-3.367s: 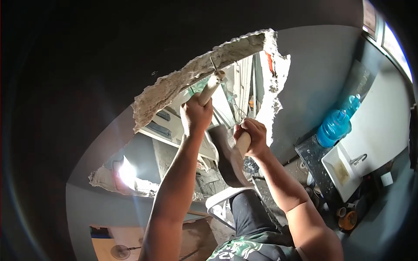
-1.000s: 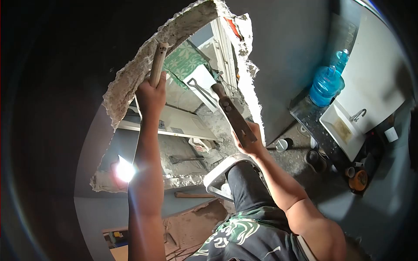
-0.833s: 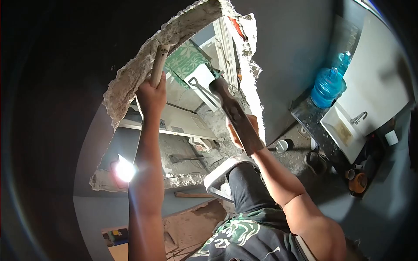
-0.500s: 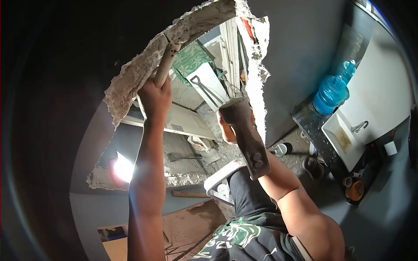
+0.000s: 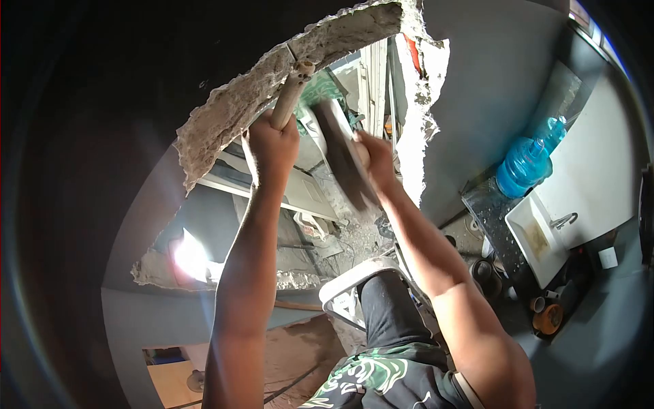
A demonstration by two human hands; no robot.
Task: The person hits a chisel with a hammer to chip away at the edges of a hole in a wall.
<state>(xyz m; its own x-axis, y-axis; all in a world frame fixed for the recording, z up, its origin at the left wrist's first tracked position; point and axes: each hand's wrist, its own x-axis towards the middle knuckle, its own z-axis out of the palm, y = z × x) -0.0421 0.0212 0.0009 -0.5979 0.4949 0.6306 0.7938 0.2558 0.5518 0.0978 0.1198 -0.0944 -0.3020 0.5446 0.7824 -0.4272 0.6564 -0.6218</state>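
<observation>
Now the right hand, tight on the hammer, has swung it up to hit the chisel that the left hand grips against the broken wall.

two hands, the left hand and the right hand. one pale chisel. one hammer, blurred. two blue water bottles on the counter, a larger bottle and a smaller bottle at its far end. one white sink with one tap. one white chair. one white cup.
</observation>
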